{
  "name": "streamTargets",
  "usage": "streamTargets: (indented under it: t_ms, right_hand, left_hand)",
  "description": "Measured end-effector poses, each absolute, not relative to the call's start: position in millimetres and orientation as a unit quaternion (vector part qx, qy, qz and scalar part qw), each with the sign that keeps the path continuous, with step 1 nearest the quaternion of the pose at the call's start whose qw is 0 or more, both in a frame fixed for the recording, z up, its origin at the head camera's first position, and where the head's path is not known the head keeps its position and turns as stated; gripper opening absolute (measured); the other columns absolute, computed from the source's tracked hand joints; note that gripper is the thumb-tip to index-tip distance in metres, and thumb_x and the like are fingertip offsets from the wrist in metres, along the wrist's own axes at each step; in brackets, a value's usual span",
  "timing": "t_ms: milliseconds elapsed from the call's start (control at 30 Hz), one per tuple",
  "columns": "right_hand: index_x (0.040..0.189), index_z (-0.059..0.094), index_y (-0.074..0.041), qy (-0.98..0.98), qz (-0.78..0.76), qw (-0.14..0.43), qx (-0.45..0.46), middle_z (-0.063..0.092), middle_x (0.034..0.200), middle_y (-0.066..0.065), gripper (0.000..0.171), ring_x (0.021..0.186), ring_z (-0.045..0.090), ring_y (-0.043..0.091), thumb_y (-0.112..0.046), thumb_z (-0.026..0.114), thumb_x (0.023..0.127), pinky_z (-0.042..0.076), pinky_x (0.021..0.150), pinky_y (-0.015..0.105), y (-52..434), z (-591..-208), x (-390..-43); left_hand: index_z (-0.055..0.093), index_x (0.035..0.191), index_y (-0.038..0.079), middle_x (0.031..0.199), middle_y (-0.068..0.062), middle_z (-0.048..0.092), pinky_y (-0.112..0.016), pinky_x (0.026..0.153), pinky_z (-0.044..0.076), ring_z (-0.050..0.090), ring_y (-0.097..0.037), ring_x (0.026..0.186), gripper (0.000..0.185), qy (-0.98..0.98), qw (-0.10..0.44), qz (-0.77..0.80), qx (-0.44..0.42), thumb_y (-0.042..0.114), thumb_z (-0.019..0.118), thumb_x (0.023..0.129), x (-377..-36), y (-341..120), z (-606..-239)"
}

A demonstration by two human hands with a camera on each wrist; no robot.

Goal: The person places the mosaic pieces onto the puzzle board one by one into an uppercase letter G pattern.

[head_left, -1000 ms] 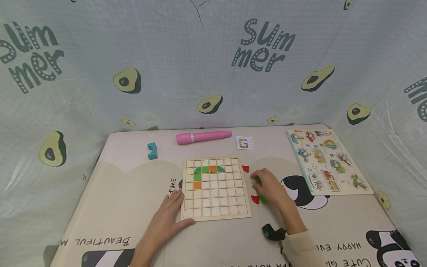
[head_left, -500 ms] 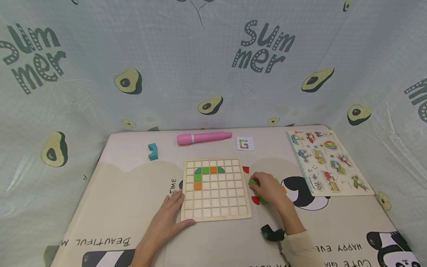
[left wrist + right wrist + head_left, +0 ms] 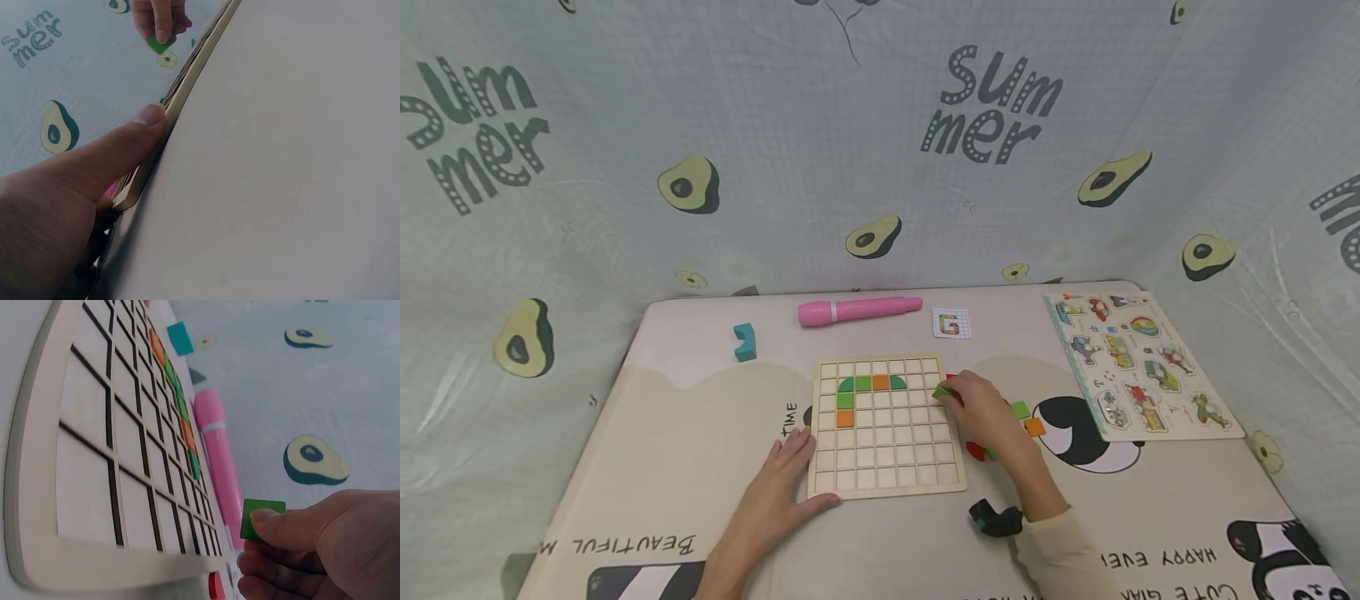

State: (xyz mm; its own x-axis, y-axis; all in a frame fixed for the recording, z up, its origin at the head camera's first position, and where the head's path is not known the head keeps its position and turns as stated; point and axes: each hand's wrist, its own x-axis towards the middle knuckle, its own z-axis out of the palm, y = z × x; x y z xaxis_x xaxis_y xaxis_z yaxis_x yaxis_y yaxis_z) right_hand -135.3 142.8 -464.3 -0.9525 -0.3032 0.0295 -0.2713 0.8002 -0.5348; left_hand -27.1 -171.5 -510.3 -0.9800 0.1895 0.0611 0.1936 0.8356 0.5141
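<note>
My right hand [image 3: 981,408] pinches a green square tile [image 3: 262,519] between thumb and fingers, over the right edge of a wooden grid board [image 3: 877,458]. My left hand [image 3: 775,483] rests with fairly straight fingers along the board's left edge, its thumb [image 3: 147,119] on the near edge. Set in the grid's upper left are green square tiles [image 3: 862,382], orange square tiles [image 3: 846,419] and dark green quarter-round tiles [image 3: 897,382]. Loose tiles lie right of the board: a green square [image 3: 1020,409], an orange square [image 3: 1034,427] and a red quarter-round [image 3: 975,451], some partly hidden by my right hand.
A pink pen-shaped tube [image 3: 859,311] lies behind the board, with a small pattern card [image 3: 951,323] to its right. A teal block [image 3: 745,342] sits at left, a picture puzzle board [image 3: 1138,367] at right. Near my right forearm is a dark curved object [image 3: 995,519].
My right hand has picked up the green square tile from the loose tiles and carried it up and left to the board's right edge. My left hand has stayed in place.
</note>
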Motion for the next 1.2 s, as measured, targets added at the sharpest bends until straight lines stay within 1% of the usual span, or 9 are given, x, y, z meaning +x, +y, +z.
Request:
streamTargets:
  t_ms: [167,333,400,500,600,733,933,1100,1200]
  right_hand:
    - [0.111,0.072,-0.004,0.944,-0.287,0.038,-0.159,0.067,0.099,0.006,0.018,0.086,0.06,0.015,-0.011,0.066,0.096,0.061,0.082,0.032,127,-462,-133]
    - [0.108,0.073,-0.006,0.94,-0.295,0.044,-0.168,0.07,0.1,0.004,0.014,0.091,0.063,0.015,-0.011,0.068,0.095,0.062,0.087,0.034,114,-460,-131]
    - [0.107,0.073,-0.006,0.937,-0.3,0.05,-0.172,0.07,0.098,0.003,0.014,0.088,0.061,0.014,-0.01,0.069,0.094,0.061,0.082,0.032,109,-459,-130]
    - [0.107,0.072,-0.007,0.934,-0.306,0.056,-0.178,0.067,0.092,0.001,0.014,0.081,0.056,0.013,-0.01,0.07,0.093,0.057,0.074,0.026,102,-459,-128]
    - [0.108,0.071,-0.008,0.931,-0.309,0.059,-0.185,0.066,0.09,0.0,0.015,0.078,0.052,0.012,-0.011,0.071,0.093,0.053,0.069,0.022,94,-460,-126]
    - [0.107,0.071,-0.008,0.927,-0.316,0.06,-0.195,0.066,0.091,-0.001,0.015,0.078,0.053,0.011,-0.012,0.071,0.093,0.053,0.07,0.02,85,-461,-123]
    - [0.102,0.069,-0.009,0.913,-0.33,0.057,-0.231,0.063,0.084,-0.003,0.009,0.075,0.053,0.01,-0.012,0.07,0.093,0.051,0.067,0.019,73,-462,-119]
    - [0.103,0.07,-0.01,0.911,-0.327,0.065,-0.242,0.066,0.086,-0.004,0.01,0.077,0.055,0.008,-0.012,0.069,0.093,0.054,0.07,0.019,63,-467,-114]
    - [0.106,0.071,-0.01,0.912,-0.318,0.072,-0.248,0.067,0.088,-0.004,0.012,0.077,0.055,0.007,-0.013,0.069,0.094,0.054,0.07,0.018,57,-470,-111]
  left_hand:
    - [0.051,0.144,0.0,0.154,-0.013,0.049,-0.043,0.127,0.022,0.039,-0.029,0.148,0.096,-0.958,0.004,-0.27,-0.098,0.058,0.08,0.074,-27,-171,-510]
    - [0.051,0.145,0.001,0.154,-0.013,0.048,-0.043,0.128,0.021,0.038,-0.029,0.149,0.096,-0.958,-0.002,-0.271,-0.095,0.059,0.079,0.074,-27,-171,-511]
    - [0.05,0.145,0.001,0.155,-0.013,0.047,-0.043,0.128,0.021,0.038,-0.029,0.149,0.096,-0.958,-0.005,-0.271,-0.095,0.06,0.079,0.074,-27,-171,-511]
    - [0.05,0.145,0.001,0.155,-0.013,0.047,-0.043,0.129,0.022,0.038,-0.03,0.149,0.097,-0.958,-0.008,-0.271,-0.092,0.06,0.079,0.074,-27,-171,-511]
    - [0.05,0.146,0.001,0.155,-0.013,0.046,-0.044,0.129,0.022,0.037,-0.03,0.149,0.097,-0.958,-0.01,-0.272,-0.09,0.061,0.079,0.074,-27,-171,-511]
    - [0.049,0.146,0.002,0.156,-0.013,0.045,-0.044,0.129,0.022,0.037,-0.03,0.149,0.097,-0.958,-0.011,-0.273,-0.089,0.062,0.078,0.075,-27,-171,-510]
    - [0.05,0.145,0.001,0.155,-0.014,0.046,-0.045,0.128,0.022,0.038,-0.031,0.149,0.096,-0.958,-0.001,-0.271,-0.097,0.061,0.078,0.075,-27,-171,-510]
    - [0.051,0.145,0.001,0.154,-0.014,0.047,-0.045,0.128,0.023,0.038,-0.031,0.148,0.095,-0.958,-0.003,-0.269,-0.096,0.06,0.078,0.076,-27,-171,-509]
    - [0.051,0.145,0.001,0.154,-0.014,0.047,-0.044,0.128,0.023,0.038,-0.031,0.148,0.095,-0.959,-0.006,-0.269,-0.094,0.06,0.078,0.075,-27,-171,-509]
